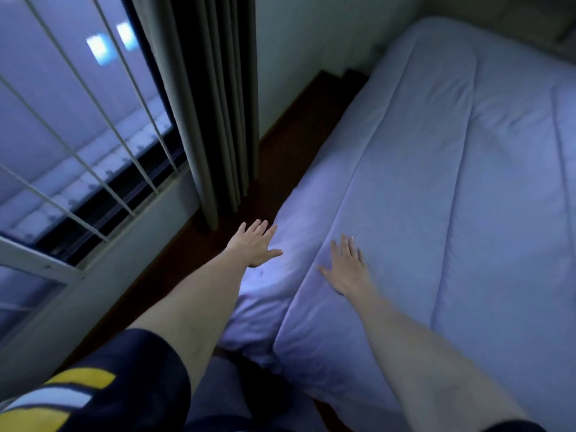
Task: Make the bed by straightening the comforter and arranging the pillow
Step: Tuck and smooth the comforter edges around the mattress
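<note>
Comforter (436,182) lies mostly flat; near-corner folds remain. Left hand (254,244) and right hand (346,269) spread flat. Pillow unseen.

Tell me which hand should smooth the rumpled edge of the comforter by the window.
Left. The left hand is open right at the comforter's drooping window-side edge, while the right hand lies flat farther in on top.

Pale lavender quilted comforter (436,182) spread flat over the bed (stitched channels running lengthwise); near corner rumpled, overhanging.
</note>
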Demonstrator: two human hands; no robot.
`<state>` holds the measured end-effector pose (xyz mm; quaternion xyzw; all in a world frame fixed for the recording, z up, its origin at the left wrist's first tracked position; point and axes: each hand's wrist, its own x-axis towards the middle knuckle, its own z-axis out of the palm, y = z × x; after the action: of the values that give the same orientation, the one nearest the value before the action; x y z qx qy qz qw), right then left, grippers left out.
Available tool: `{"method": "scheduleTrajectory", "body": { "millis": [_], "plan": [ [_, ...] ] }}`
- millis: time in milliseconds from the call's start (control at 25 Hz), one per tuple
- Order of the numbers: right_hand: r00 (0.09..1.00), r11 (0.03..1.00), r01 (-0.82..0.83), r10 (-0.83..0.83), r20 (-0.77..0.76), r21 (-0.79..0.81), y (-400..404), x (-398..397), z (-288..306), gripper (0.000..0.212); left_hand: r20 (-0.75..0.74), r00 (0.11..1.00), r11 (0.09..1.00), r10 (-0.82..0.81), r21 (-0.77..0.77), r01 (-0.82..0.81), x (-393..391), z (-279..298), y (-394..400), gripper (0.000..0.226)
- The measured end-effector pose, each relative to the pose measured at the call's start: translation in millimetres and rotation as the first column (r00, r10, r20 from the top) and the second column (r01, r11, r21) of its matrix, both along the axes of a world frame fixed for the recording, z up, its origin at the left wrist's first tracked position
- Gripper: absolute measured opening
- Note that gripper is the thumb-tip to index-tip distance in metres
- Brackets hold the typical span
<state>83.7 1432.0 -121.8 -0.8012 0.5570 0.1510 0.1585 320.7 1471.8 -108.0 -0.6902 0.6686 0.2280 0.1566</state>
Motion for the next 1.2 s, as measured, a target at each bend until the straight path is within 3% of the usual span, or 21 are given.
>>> {"method": "scheduleTrajectory", "body": {
  "millis": [280, 560, 840, 1200],
  "plan": [
    [0.999, 0.985, 0.039, -0.043, -0.019, -0.169, -119.2, 66.2, 101.4, 0.076, 0.079, 0.995, 0.975, -0.053, -0.214, 0.069, 87.8, 102.3, -118.1, 0.077],
    [0.977, 0.953, 0.209, -0.211, 0.014, -0.218, -188.8, 165.6, 161.1, 0.084, 0.144, 0.973, 0.940, -0.179, -0.268, 0.212, 200.7, 160.4, -214.8, 0.080],
    [0.952, 0.916, 0.306, -0.299, 0.067, -0.257, -247.1, 214.1, 177.2, 0.087, 0.121, 0.956, 0.922, -0.267, -0.255, 0.290, 249.8, 180.9, -299.0, 0.082],
    [0.924, 0.880, 0.379, -0.379, 0.056, -0.286, -387.4, 200.7, 163.3, 0.085, 0.121, 0.931, 0.903, -0.343, -0.229, 0.363, 227.1, 170.9, -455.8, 0.079]
  ]
}}
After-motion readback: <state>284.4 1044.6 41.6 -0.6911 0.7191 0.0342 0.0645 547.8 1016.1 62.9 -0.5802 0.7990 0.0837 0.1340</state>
